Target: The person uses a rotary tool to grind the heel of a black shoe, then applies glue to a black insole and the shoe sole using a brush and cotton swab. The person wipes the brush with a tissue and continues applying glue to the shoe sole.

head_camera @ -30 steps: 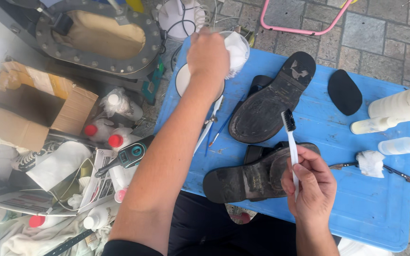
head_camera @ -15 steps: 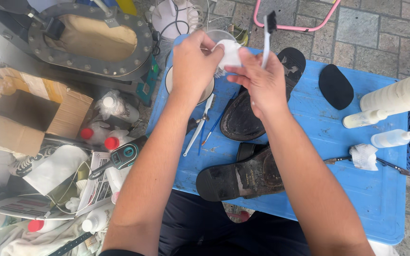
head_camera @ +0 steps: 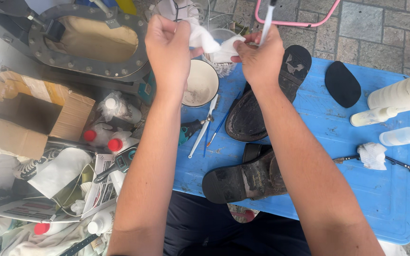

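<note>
My left hand point(head_camera: 168, 46) and my right hand point(head_camera: 260, 58) are raised over the far side of a blue table point(head_camera: 357, 189), both pinching a piece of white tissue point(head_camera: 212, 43) stretched between them. My right hand also grips a thin white brush point(head_camera: 267, 20) pointing upward. Below the hands sits a white bowl point(head_camera: 200, 84). Two worn dark shoes lie sole-up on the table: one point(head_camera: 262, 102) under my right wrist, the other point(head_camera: 245, 178) near the table's front edge.
A black sole patch point(head_camera: 342, 84), white bottles point(head_camera: 395, 102) and a tissue-wrapped tool point(head_camera: 373, 156) lie at the right. Scissors and thin tools point(head_camera: 205, 125) lie beside the bowl. Left of the table are a cardboard box point(head_camera: 24, 114), red-capped bottles point(head_camera: 103, 137) and clutter.
My right hand rose from the near shoe, carrying the brush, to meet my left hand at the tissue. Both hands now pull the tissue apart between them.
</note>
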